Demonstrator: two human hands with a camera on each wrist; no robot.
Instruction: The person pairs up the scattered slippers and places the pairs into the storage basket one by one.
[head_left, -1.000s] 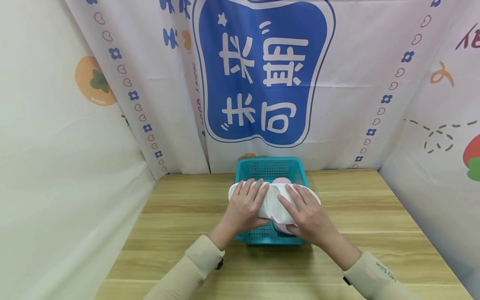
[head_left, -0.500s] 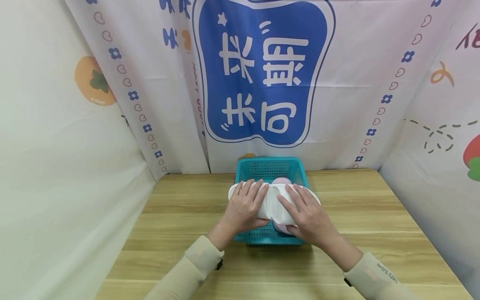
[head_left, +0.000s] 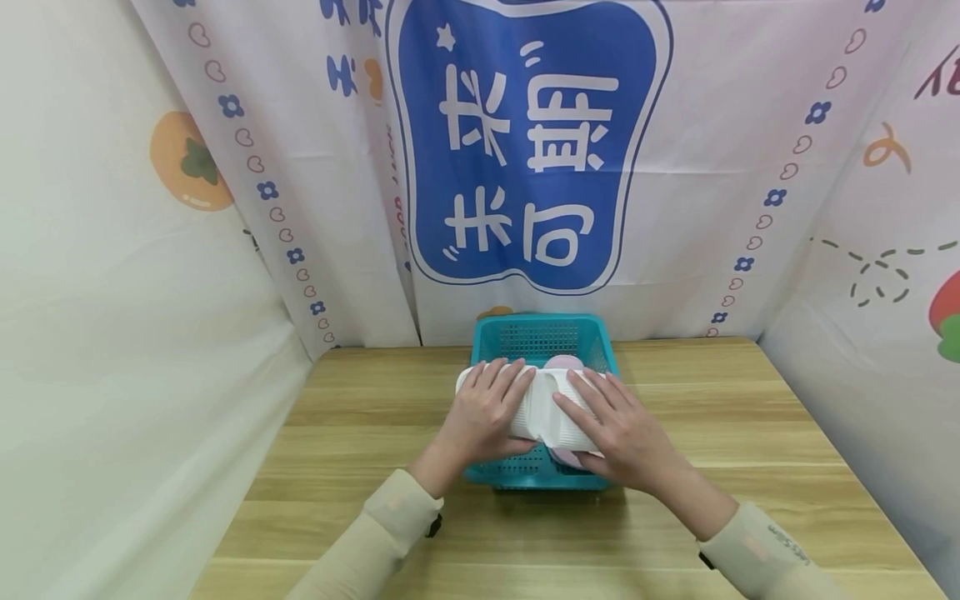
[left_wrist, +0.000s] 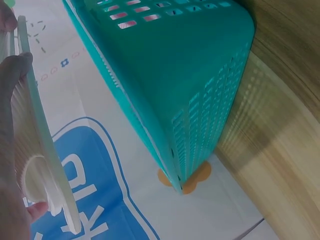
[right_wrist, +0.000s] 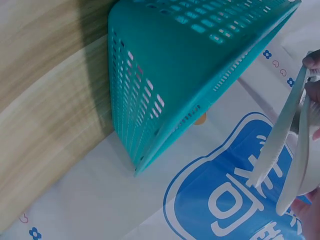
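Observation:
A pair of white ribbed slippers is held side by side over the turquoise basket [head_left: 542, 327]. My left hand [head_left: 480, 412] grips the left slipper [head_left: 523, 421], fingers over the top and thumb at the near side. The right slipper [head_left: 572, 427] is in my right hand [head_left: 626, 435], gripped in the same way. In the left wrist view the slipper's flat sole [left_wrist: 45, 135] stands nearly on edge. Two thin sole edges [right_wrist: 280, 135] show close together in the right wrist view. My hands cover much of both slippers.
Pale pink rounded things [head_left: 564, 362] lie in the basket's right half, partly hidden by the slippers. The basket stands at the back of the wooden table [head_left: 360, 450], close to a printed cloth backdrop [head_left: 675, 283]. White cloth walls [head_left: 150, 333] flank the table.
My wrists have moved slightly apart, the left one leftward and the right one rightward. The right slipper's outer end has gone behind my fingers. Both slippers stay held over the basket.

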